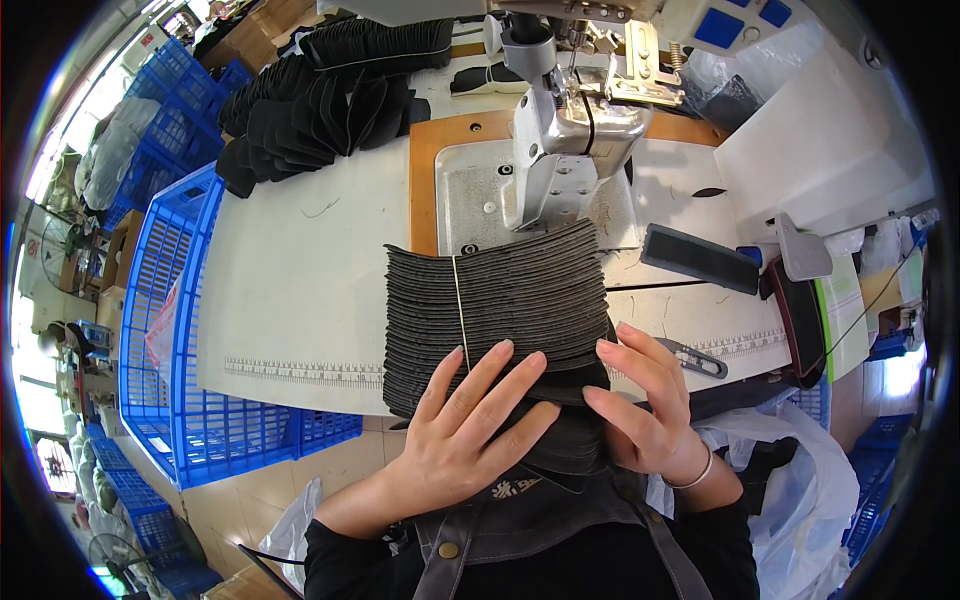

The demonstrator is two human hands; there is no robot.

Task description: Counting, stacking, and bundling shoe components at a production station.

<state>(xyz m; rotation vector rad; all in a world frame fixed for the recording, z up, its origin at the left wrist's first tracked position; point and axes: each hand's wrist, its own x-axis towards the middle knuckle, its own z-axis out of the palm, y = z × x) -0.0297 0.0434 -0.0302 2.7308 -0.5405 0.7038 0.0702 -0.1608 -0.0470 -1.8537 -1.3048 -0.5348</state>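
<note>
A thick stack of dark fabric pieces (500, 290) lies at the table's near edge, in front of the sewing machine (570, 150). A thin pale band (460, 300) runs across its left part. My left hand (470, 430) rests on the near end of the stack, its fingers spread and the tip of one close to the band. At the right side is my right hand (650, 400), fingers apart, with the fingertips against the edges of the pieces. More dark pieces (565, 440) lie lower, between my hands and against my apron; they are partly covered.
Several dark fabric piles (320, 110) stand at the far left of the white table (290, 270). A dark flat bar (700, 258) and a small metal-and-grey cutter (695, 358) lie at right. A blue crate (180, 330) borders the table's left side. Plastic bags (800, 480) hang at lower right.
</note>
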